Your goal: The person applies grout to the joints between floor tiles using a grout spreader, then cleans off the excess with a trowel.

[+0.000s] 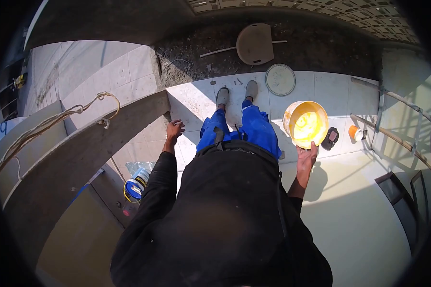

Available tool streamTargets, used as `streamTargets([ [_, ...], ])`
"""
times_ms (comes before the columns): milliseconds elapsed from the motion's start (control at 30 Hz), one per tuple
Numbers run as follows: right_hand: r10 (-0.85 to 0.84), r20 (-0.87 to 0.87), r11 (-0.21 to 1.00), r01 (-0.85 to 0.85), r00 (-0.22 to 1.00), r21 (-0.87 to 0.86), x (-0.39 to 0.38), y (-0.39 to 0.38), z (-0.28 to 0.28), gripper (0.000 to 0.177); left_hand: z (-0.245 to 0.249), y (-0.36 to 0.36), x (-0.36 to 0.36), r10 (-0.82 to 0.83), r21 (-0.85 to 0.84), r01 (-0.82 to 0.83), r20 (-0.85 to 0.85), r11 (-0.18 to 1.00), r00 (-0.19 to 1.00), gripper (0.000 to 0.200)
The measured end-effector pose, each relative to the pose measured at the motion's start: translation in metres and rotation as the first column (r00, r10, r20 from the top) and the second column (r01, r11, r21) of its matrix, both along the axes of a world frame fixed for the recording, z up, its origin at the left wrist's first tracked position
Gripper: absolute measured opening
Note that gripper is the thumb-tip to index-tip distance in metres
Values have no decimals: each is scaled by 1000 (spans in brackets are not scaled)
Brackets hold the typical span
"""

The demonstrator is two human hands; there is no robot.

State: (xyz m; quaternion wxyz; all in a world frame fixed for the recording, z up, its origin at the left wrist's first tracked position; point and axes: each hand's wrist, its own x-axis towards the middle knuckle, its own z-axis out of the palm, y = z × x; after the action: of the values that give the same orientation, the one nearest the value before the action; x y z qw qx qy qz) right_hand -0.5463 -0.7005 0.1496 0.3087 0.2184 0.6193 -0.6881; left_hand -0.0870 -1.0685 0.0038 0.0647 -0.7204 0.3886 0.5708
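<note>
My right hand [307,158] grips the near edge of a yellow bucket [291,115]. Its fingers are partly hidden against the bucket. The mouth faces up towards me, and the inside looks bright yellow in the sun. Beside my left leg hangs my left hand [175,128], fingers loosely curled and a little apart, with nothing visible in it. On the floor close to the bucket lie a dark object with a pinkish patch [330,138] and a small orange and white container [356,133].
A round pale lid [280,79] lies on the tiles ahead of my feet. Beyond it, a beige plastic panel [255,44] rests on dark soil. A curved concrete ledge [124,125] with rope [57,122] runs along my left. Behind it stands a blue-lidded bucket [135,187]. Poles [392,135] lean at right.
</note>
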Motion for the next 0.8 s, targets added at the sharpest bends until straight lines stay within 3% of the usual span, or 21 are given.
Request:
streamTargets([
  [133,115,43,993,-116,992,35,-70,-31,0,74,18,34,-14,145,-16,-144,20,989,989,39],
  [200,235,-27,971,-236,972,-46,-100,-38,3,71,29,54,-33,162,-53,-164,-38,985,986,36],
  [300,227,-34,973,-229,973,-41,-135,-50,-3,66,30,78,-65,179,-35,-180,-40,983,983,35],
  [533,277,45,961,-277,960,-15,-161,-67,-5,65,36,105,-104,120,-62,-128,-119,990,986,37],
  [800,405,37,911,-400,913,-97,-173,-81,-15,67,51,104,-108,278,-120,-285,-72,951,958,35],
])
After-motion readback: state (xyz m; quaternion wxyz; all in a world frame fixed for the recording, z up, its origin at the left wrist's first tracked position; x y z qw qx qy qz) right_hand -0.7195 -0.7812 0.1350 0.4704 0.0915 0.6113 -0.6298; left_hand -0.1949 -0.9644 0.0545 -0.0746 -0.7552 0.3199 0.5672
